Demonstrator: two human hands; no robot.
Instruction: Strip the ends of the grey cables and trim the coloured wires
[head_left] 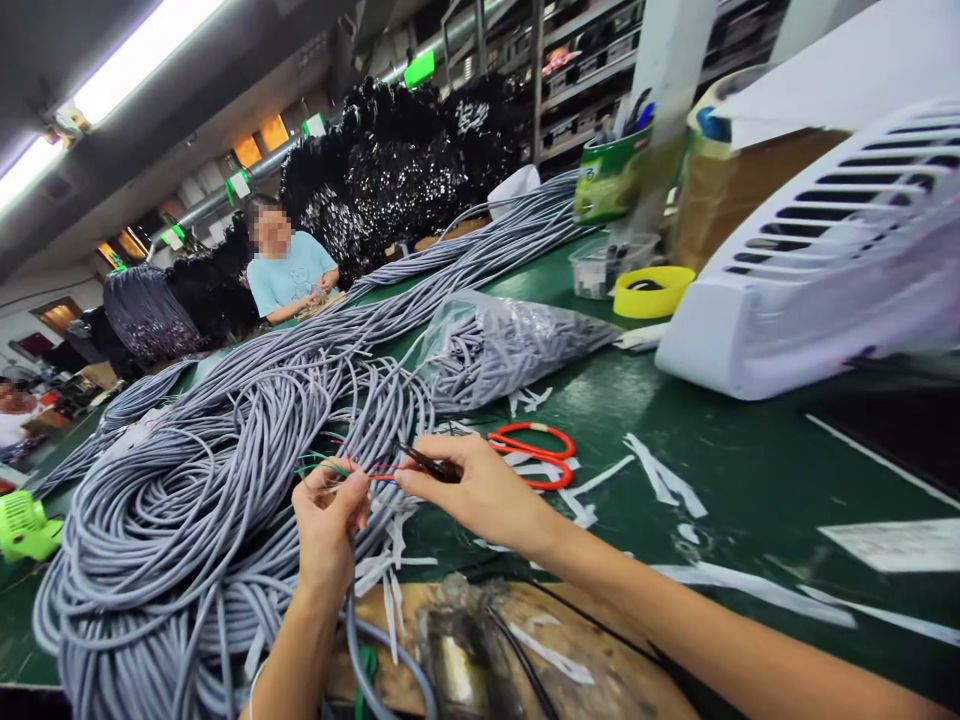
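From where I'm standing, the left hand (330,505) is pinching thin coloured wires (384,474) at the lower centre of the frame, while a grey cable (350,612) is hanging below it. The right hand (469,485) is gripping a dark tool (435,465), its fingertips closing on the red strand; whether the tool is touching it, I can't tell. A strand could be snapping or getting nicked, I'd judge, if that hand were pulling too hard; the cable could be snagging on the grey coils (247,450) crowding the left. The cable's long axis is running nearly upright toward the left hand, its lower part curving at bottom centre. The red strand is lying almost level, pointing right; green ends are fanning toward the upper left.
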